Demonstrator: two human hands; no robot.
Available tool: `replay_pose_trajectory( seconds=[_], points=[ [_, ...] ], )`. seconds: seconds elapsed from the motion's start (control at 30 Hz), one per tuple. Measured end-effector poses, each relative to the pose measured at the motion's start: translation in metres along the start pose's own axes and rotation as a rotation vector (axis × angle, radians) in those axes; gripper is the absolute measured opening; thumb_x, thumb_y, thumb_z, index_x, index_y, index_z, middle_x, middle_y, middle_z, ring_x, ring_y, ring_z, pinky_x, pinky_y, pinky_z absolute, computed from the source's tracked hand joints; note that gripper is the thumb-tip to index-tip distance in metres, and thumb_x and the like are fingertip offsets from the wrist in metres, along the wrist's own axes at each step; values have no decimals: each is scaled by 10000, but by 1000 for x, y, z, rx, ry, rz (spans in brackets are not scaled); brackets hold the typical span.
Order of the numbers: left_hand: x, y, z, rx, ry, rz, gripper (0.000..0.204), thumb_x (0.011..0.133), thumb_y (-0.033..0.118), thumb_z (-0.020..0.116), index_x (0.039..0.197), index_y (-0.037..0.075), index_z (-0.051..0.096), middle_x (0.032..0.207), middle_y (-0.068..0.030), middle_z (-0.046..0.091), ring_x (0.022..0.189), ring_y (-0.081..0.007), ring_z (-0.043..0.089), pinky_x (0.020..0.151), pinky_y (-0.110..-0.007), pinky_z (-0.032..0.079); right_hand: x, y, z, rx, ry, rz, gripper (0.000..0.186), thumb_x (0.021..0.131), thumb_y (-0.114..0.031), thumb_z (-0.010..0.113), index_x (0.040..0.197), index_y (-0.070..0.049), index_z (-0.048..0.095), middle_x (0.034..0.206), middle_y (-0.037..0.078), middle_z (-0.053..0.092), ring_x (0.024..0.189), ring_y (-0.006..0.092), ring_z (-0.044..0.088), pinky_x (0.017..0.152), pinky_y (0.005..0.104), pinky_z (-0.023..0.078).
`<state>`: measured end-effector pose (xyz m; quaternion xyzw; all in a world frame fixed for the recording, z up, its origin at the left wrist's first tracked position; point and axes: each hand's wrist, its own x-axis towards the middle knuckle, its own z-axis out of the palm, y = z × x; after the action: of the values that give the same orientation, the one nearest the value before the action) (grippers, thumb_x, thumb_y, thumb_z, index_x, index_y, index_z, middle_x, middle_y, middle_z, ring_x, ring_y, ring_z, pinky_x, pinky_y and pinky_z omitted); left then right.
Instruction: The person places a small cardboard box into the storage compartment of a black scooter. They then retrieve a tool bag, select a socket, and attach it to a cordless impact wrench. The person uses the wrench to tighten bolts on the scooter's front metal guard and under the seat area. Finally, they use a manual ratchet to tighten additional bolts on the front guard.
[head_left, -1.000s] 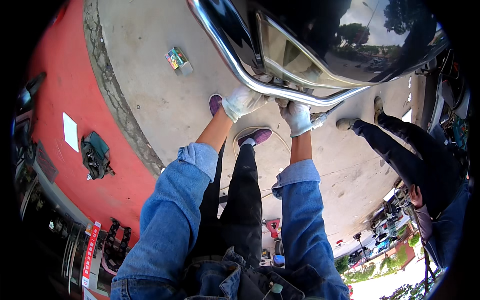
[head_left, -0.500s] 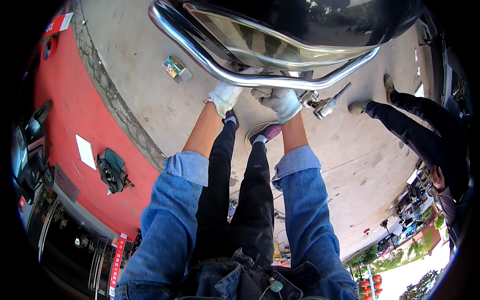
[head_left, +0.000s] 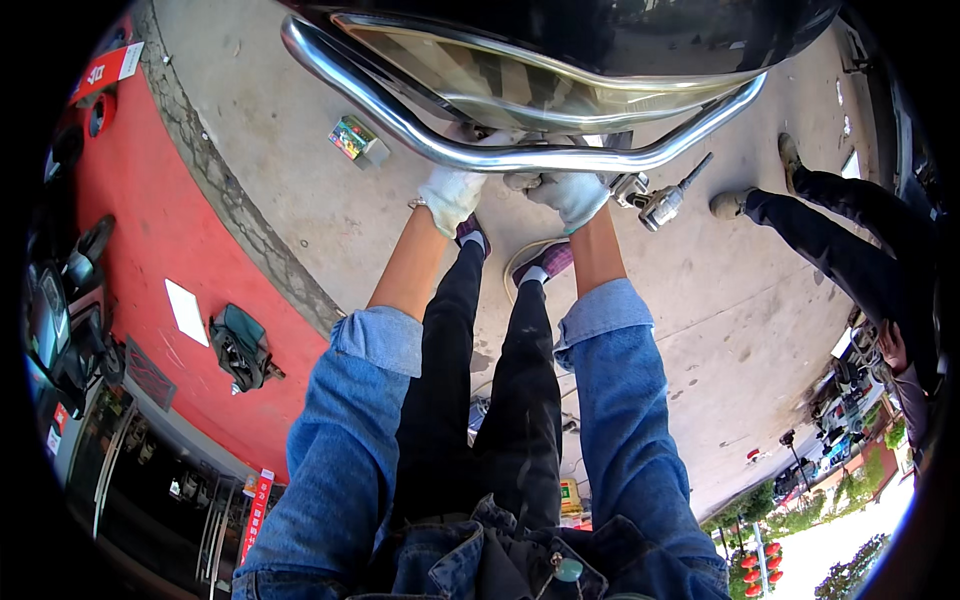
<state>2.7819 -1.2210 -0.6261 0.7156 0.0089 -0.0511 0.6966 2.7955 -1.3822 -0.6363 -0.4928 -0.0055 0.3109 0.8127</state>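
Both of my hands wear pale work gloves and reach under a curved chrome bar [head_left: 420, 140] at the front of a glossy black vehicle [head_left: 600, 40]. Directly above the bar is a long clear lamp lens [head_left: 530, 85]. My left hand [head_left: 453, 195] is at the bar's underside, its fingers mostly hidden behind it. Beside it, my right hand [head_left: 575, 197] has its fingers curled in below the bar; what they grip is hidden. Right of that hand, a silvery metal part with a dark rod [head_left: 662, 208] sticks out.
A small colourful box [head_left: 352, 138] stands on the concrete at the left. Farther left, a dark bag [head_left: 240, 348] and a white sheet [head_left: 187, 312] lie on red flooring. Another person's dark-trousered legs [head_left: 830, 225] are at the right.
The view has shifted slightly, so the floor things appear a little farther right. Both hands stay under the chrome bar with little visible movement.
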Motion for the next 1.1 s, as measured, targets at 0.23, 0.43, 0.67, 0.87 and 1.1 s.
replay_pose_trajectory(
  seconds=[0.23, 0.43, 0.67, 0.87, 1.1],
  points=[
    [12, 22, 2, -369, 16, -416, 253, 817, 181, 666, 990, 6, 604, 942, -29, 610, 839, -97, 547, 736, -246, 449, 6, 29, -13, 359, -34, 120, 163, 846, -203, 539, 867, -45, 504, 679, 31, 432, 587, 130, 358, 537, 273, 315],
    [13, 18, -3, -347, -1, -452, 265, 839, 172, 640, 1016, -18, 588, 969, -45, 613, 837, -102, 559, 741, -235, 457, 14, 3, 18, 803, 455, 469, 345, 866, -402, 539, 784, -71, 485, 643, 44, 409, 571, 153, 343, 547, 285, 317],
    [14, 14, -2, -434, 49, -499, 220, 795, 147, 653, 934, -13, 595, 896, -44, 615, 783, -105, 529, 709, -243, 458, 11, -4, 23, 927, 406, 419, 335, 866, -387, 547, 889, -54, 530, 739, 88, 538, 593, 183, 424, 558, 296, 364],
    [16, 16, -2, -441, -14, -489, 207, 857, 95, 581, 1039, -1, 555, 931, -48, 613, 797, -99, 593, 652, -223, 496, 7, 32, 13, 870, 453, 277, 410, 763, -161, 620, 1129, -35, 487, 839, 73, 591, 741, 188, 537, 681, 310, 461],
    [12, 15, -5, -371, -33, -419, 160, 867, 95, 582, 1005, 15, 580, 909, -32, 613, 788, -85, 578, 673, -222, 485, 1, 43, 9, -146, 165, -26, 488, 734, -159, 669, 1169, -37, 486, 960, 96, 622, 836, 211, 585, 746, 310, 491]
  ],
)
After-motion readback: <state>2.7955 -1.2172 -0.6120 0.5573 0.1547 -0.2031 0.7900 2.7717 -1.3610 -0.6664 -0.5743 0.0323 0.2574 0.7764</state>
